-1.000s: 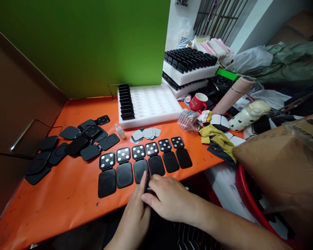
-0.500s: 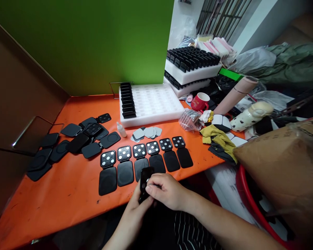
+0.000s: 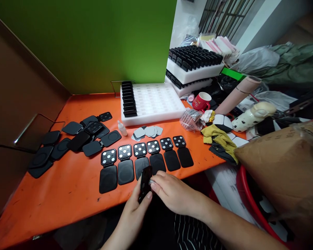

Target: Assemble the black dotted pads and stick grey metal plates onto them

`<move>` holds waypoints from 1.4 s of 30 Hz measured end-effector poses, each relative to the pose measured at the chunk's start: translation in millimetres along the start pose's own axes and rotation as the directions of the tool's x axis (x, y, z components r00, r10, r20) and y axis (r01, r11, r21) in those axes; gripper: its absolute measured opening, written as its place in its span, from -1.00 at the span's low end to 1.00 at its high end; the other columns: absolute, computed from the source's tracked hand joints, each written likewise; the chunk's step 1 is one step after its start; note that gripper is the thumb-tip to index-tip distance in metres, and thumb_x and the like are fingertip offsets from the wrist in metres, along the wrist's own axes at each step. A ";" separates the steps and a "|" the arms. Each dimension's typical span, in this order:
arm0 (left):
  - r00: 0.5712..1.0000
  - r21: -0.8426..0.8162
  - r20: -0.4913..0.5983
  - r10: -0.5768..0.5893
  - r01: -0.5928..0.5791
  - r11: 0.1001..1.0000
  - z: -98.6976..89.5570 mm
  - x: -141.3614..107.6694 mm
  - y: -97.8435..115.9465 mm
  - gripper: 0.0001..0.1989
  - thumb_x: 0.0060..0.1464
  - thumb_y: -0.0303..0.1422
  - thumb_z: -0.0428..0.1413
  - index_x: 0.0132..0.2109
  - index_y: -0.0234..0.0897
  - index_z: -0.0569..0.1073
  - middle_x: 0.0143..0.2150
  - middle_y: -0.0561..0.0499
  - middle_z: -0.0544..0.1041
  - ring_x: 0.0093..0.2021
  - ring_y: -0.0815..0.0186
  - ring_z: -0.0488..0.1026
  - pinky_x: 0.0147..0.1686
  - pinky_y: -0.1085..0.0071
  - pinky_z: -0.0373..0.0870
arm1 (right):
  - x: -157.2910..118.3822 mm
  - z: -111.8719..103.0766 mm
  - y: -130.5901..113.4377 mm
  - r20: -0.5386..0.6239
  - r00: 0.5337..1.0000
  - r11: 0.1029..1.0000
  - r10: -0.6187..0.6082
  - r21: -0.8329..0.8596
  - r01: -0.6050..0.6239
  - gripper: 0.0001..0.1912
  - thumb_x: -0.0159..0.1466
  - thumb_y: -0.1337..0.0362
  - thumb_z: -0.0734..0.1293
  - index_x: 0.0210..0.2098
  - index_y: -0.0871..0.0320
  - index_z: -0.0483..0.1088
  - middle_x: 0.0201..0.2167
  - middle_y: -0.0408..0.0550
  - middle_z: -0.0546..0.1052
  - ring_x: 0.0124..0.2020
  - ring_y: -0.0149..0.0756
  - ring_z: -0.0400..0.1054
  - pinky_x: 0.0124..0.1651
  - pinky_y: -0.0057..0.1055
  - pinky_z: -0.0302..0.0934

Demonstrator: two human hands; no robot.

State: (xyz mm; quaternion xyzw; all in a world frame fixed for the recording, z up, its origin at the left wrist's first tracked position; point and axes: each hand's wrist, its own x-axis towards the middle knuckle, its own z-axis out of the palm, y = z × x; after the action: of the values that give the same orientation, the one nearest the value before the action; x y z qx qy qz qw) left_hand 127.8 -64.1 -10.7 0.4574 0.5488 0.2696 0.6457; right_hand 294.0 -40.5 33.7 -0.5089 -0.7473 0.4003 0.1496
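Black case (image 3: 146, 180) gripped in our left hand (image 3: 136, 205), small silvery stack (image 3: 151, 181) pinched in our right hand (image 3: 173, 192).
We see the case tilted at the near edge of the orange table (image 3: 67, 194); white foam tray (image 3: 156, 104) has black pieces (image 3: 129, 100) lined up along its left side, stacked trays (image 3: 194, 74) behind right hold rows of black pieces, clear bag (image 3: 191, 119) holds silvery items.

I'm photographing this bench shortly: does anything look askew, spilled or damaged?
The black cases at left lie in a jumbled, overlapping heap, unlike the neat row of six opened cases. A crumpled yellow cloth lies near the orange table's edge. I see no spill or breakage.
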 end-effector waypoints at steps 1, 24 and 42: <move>0.999 0.109 -0.008 0.047 -0.046 0.993 0.4 0.1 -1.4 -0.41 0.10 -0.17 -0.03 0.25 -0.19 0.05 0.28 -0.08 0.13 0.26 0.15 0.03 0.21 0.14 0.00 | 0.1 1.0 -0.2 0.000 1.000 1.000 0.009 -0.004 -0.009 -0.75 0.35 0.26 0.02 -0.34 0.15 0.26 -0.34 -0.10 0.36 -0.32 -0.39 0.27 -0.24 -0.45 0.14; 1.000 -0.138 -0.001 -0.023 0.022 0.990 5.0 -1.1 11.7 -0.59 0.01 -0.20 0.08 0.01 -0.25 0.35 0.01 -0.08 0.46 0.10 0.10 0.30 0.01 0.24 0.29 | 0.0 6.9 5.4 0.063 0.995 0.808 0.077 0.580 -0.099 -0.68 0.32 0.18 0.09 -0.41 0.20 0.33 -0.49 -0.14 0.37 -0.46 -0.46 0.22 -0.40 -0.51 0.10; 0.989 0.237 -0.076 0.130 -0.109 0.965 -10.8 -6.4 19.6 -0.65 0.09 -0.17 0.00 -0.04 -0.22 0.45 -0.10 -0.06 0.54 -0.12 0.15 0.46 -0.09 0.30 0.36 | -2.8 8.4 5.3 0.215 0.959 0.542 0.186 0.791 -0.283 -0.64 0.29 0.05 0.13 -0.35 0.22 0.32 -0.57 -0.22 0.26 -0.66 -0.59 0.06 -0.60 -0.59 -0.06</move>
State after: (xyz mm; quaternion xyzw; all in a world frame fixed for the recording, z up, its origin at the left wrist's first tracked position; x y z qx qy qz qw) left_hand 118.9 -57.8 9.9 0.5495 0.5766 0.2625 0.5447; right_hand 293.3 -45.9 24.8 -0.4562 -0.4109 0.7410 0.2720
